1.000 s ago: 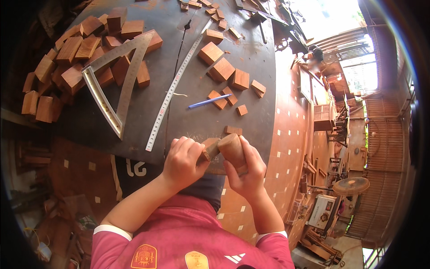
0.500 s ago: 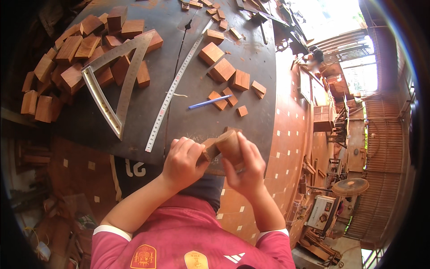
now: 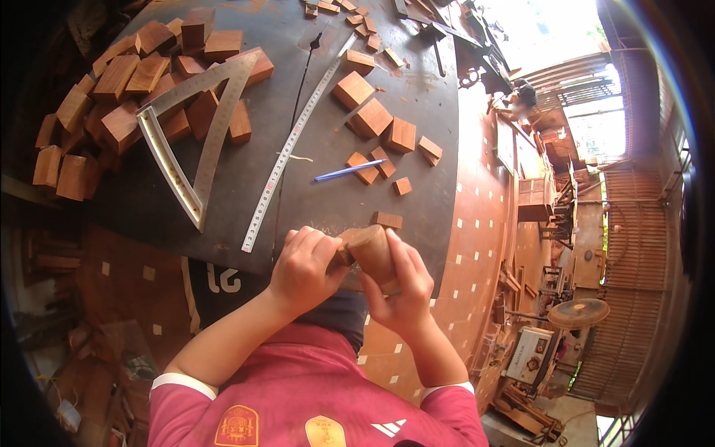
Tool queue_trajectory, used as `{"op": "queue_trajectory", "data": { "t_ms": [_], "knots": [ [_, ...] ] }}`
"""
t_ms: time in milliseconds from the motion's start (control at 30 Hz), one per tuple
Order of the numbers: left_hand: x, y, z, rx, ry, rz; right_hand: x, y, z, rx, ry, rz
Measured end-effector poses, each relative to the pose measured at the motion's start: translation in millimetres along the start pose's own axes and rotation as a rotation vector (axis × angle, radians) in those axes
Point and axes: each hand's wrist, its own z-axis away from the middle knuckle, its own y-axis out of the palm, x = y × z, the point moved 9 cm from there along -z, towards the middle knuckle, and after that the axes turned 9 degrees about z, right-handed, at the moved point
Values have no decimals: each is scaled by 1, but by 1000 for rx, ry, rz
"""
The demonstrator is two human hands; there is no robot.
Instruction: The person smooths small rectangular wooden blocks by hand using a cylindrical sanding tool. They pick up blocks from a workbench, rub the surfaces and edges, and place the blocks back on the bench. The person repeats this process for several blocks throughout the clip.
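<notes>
Near the table's front edge, my left hand (image 3: 304, 270) is closed on a small wooden block (image 3: 347, 240), much of it behind the fingers and the piece beside it. My right hand (image 3: 402, 284) grips a rounded, cylinder-like wooden piece (image 3: 375, 261), tilted, its smooth end turned up toward the block. The two pieces overlap in view; whether they touch I cannot tell. Just beyond the right fingers lies a small flat wood block (image 3: 387, 220). Farther off, a blue pen (image 3: 350, 170) rests across small wooden pieces.
A tape measure strip (image 3: 287, 153) runs along the dark table (image 3: 246, 134). To its left, a metal triangle square (image 3: 212, 141) leans over a heap of wooden blocks (image 3: 115, 78). More blocks (image 3: 371, 119) lie right of the strip. Dark metal tools (image 3: 432, 31) lie at the far edge.
My right hand has shifted slightly left with the rounded piece, which now covers more of the block. The small flat block behind it shows more fully. My left hand has barely moved.
</notes>
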Motion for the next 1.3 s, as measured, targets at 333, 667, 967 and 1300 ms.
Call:
{"op": "queue_trajectory", "data": {
  "t_ms": [333,667,967,1300],
  "knots": [
    [0,0,-1,30,-42,-1,13,3,2,-45,-1,14],
    [-1,-2,-2,1,-10,15,-1,-3,12,-73,53,75],
    [1,0,0,20,-20,10,9,-6,13,-82,-43,74],
    [-1,-1,-1,14,-13,17,-8,-9,9,-21,22,36]
  ]
}}
